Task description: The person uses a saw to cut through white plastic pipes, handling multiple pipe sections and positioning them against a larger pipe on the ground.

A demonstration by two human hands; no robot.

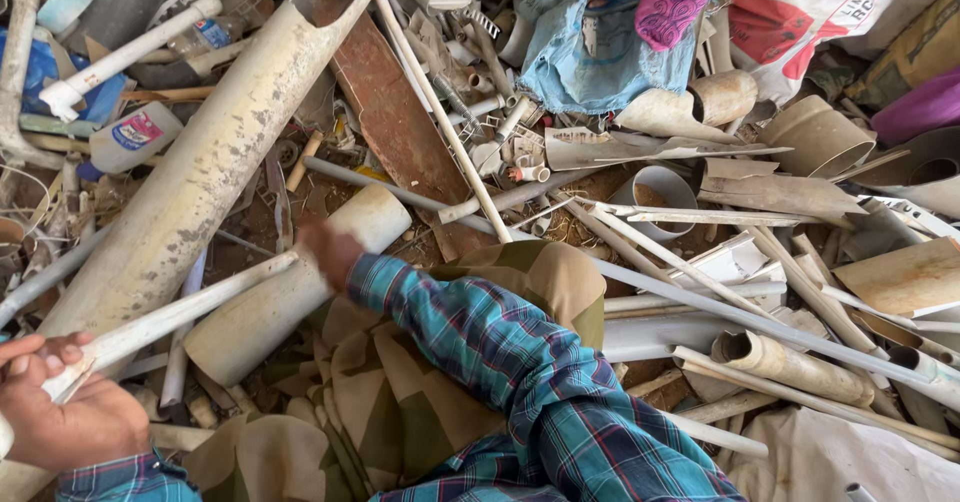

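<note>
Head view shows your left hand with fingers wrapped around a thin white pipe. Your right hand, fingers closed, grips its far end beside the short cream pipe. Pull unevenly and the thin pipe could snag in the surrounding scrap pile, or split.

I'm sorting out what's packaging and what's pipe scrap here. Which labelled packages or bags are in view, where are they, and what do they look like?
Plastic bottle: upper left among the pipes, lying on its side, whitish with a blue and red label.
Small bottle: upper left, beside a thin white pipe, blue label.
Printed sack: top right, crumpled, white with red and dark print.
</note>
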